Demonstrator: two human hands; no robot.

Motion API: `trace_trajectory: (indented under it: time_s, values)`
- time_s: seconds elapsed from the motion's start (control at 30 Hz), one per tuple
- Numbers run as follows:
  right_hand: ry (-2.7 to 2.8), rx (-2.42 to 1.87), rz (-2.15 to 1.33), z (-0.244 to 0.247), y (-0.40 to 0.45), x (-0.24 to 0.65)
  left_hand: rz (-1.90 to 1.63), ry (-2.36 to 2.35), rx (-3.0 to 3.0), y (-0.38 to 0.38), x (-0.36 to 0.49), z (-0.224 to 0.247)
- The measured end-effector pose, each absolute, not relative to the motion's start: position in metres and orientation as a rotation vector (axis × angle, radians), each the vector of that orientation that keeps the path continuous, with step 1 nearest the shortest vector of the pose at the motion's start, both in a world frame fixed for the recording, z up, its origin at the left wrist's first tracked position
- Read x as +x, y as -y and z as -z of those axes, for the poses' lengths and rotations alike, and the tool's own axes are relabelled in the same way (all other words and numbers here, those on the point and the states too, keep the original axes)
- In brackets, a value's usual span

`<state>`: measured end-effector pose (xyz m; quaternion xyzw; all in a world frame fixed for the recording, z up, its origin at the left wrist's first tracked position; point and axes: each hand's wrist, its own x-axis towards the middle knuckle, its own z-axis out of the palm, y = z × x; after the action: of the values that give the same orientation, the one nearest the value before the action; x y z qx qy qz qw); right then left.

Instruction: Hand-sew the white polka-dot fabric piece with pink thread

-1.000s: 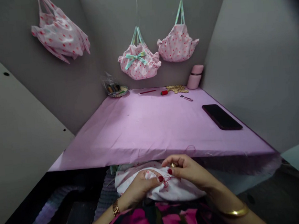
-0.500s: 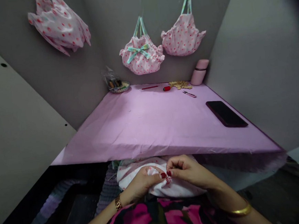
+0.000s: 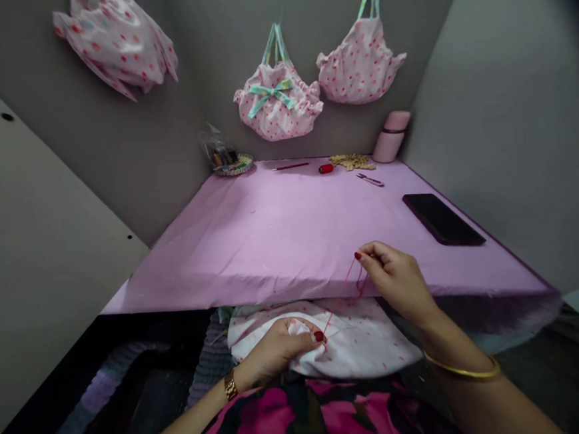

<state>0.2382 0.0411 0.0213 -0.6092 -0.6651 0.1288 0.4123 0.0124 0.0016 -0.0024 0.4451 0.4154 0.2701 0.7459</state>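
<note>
My left hand (image 3: 292,342) is closed on a white cloth with red dots (image 3: 364,345), which lies on my lap below the table's front edge. Thumb and fingers pinch a fold of it. Raised to the right, over the table's front edge, my right hand (image 3: 397,279) is closed in a pinch. A red thread (image 3: 343,290) runs taut from the pinched fold up to its fingertips, and a loose loop of it dangles beneath them. Whether a needle sits between those fingertips is too small to make out.
On the pink-covered table (image 3: 272,245) lie a phone (image 3: 443,219), thread snips (image 3: 369,180), a red thread spool (image 3: 325,169) and a red pen-like stick (image 3: 290,167). A pink flask (image 3: 392,138) and a small basket (image 3: 235,166) stand behind. Dotted cloth pieces (image 3: 279,121) hang above.
My right hand has moved up and to the right, away from my left hand, drawing the red thread out of the cloth. My left hand still pinches the same fold.
</note>
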Motion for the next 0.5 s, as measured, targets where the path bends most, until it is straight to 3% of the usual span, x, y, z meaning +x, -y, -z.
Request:
trace_trajectory:
  time_s: [0.27,0.5]
  values:
    - [1.66,-1.665,0.298,-0.015,-0.058,0.263,-0.571,-0.908,0.969,-0.003,0.012,0.004]
    - [1.613,-1.708,0.266,-0.016,-0.054,0.262,-0.6,-0.899,0.935,-0.003,0.013,0.001]
